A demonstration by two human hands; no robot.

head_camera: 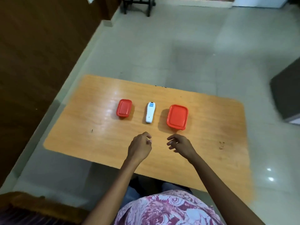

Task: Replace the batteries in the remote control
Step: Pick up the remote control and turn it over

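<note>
— Remote control [150,112], where does it sit?

— Flat on the orange tabletop [100,140], just beyond the two hands and between them, its narrow end toward the person. Neither hand touches it.

— What is hard to make out?

— Its buttons. The picture is soft, so the white body shows only a small blue patch and a dark tip at the far end, plus a faint grey mark lower down. Whether the battery cover faces up, I cannot tell. No batteries are in sight.

— And the boxes?

— Small red box [124,108] lies beyond the left hand [140,147], to the left of the remote. Larger red box [177,117] lies beyond the right hand [181,145], to the remote's right. Both carry red lids, so whatever is inside is hidden.

— The hands?

— Left grip is loosely curled, fingers bent inward, grasping nothing. Right grip is released, fingers spread and slightly bent above the wood, also empty. Both forearms reach in from the near edge.

— Anything cut off?

— The person's patterned shirt [167,210] runs off the bottom edge, and the tabletop's near right corner blurs out.
</note>
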